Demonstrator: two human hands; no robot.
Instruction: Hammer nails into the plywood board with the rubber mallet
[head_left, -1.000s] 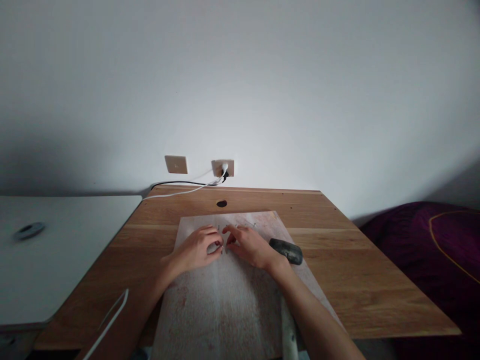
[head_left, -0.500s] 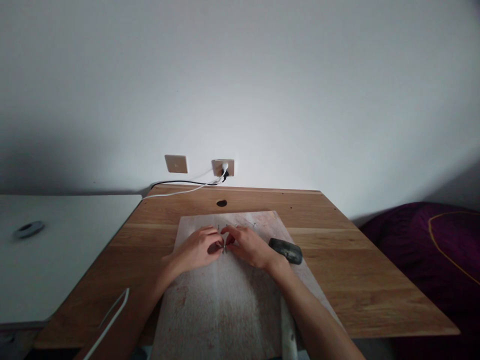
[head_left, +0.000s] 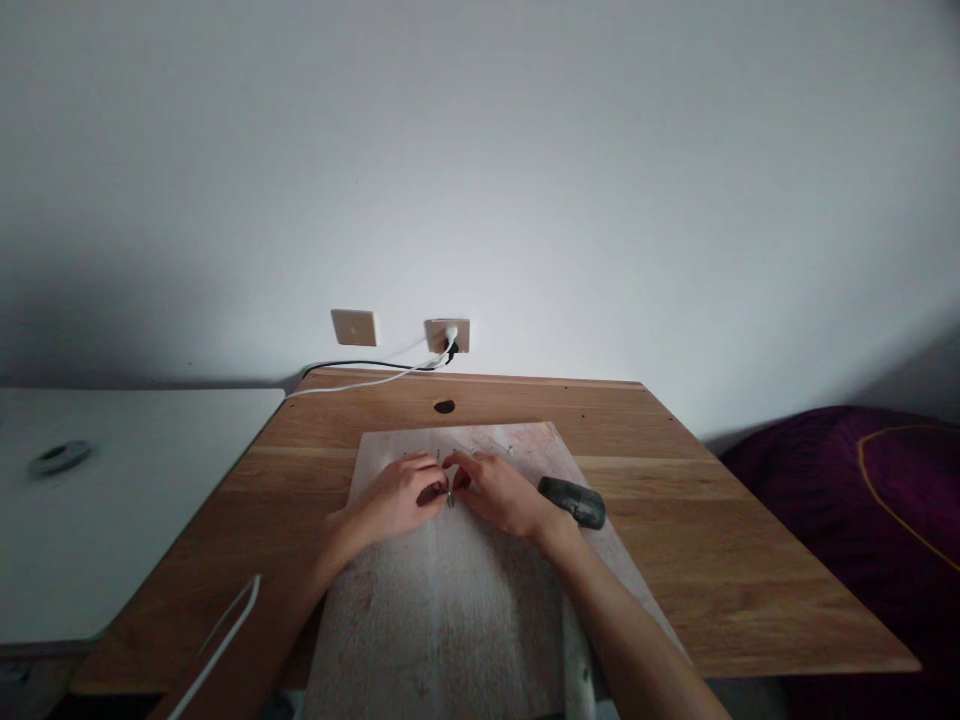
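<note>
A pale worn board (head_left: 442,610) lies on the wooden desk (head_left: 712,560). Over its far half, my left hand (head_left: 394,500) and my right hand (head_left: 499,492) meet fingertip to fingertip. Both have their fingers curled in a pinch around a small thin metal piece (head_left: 449,494) standing on the board; I cannot make out what it is. A few small nails (head_left: 438,455) stick up from the board just beyond my fingers. A dark hammer head (head_left: 574,500) rests on the board right of my right wrist, its pale handle (head_left: 576,670) running back under my forearm.
A white desk (head_left: 112,500) with a grey ring adjoins on the left. Wall sockets (head_left: 447,335) with a black and a white cable sit behind the wooden desk. A dark purple cushion (head_left: 862,480) lies at the right. A white cord (head_left: 221,640) crosses the near left edge.
Both hands have stayed together at the same spot; the fingertips shifted only slightly around the small metal piece.
</note>
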